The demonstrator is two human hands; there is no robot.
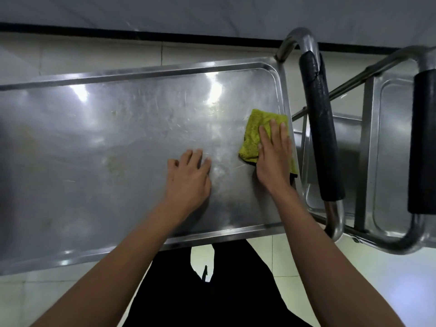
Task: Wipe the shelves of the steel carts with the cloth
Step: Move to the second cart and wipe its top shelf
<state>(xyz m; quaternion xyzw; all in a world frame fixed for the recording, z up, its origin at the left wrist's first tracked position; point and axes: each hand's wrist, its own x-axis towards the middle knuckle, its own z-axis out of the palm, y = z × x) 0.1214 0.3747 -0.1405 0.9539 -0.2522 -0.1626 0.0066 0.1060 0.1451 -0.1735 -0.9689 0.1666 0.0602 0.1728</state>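
The top shelf of a steel cart (99,142) fills the left and middle of the head view, scratched and smeared with faint yellowish marks. A yellow-green cloth (253,135) lies flat near the shelf's right edge. My right hand (273,152) presses on the cloth with straight fingers, covering its right half. My left hand (188,178) rests on the bare steel just left of the cloth, fingers slightly bent, holding nothing.
The cart's handle with a black foam grip (320,128) rises just right of the shelf. A second steel cart (391,147) with its own black grip (423,140) stands at the right. Tiled floor and a wall with a dark strip lie beyond.
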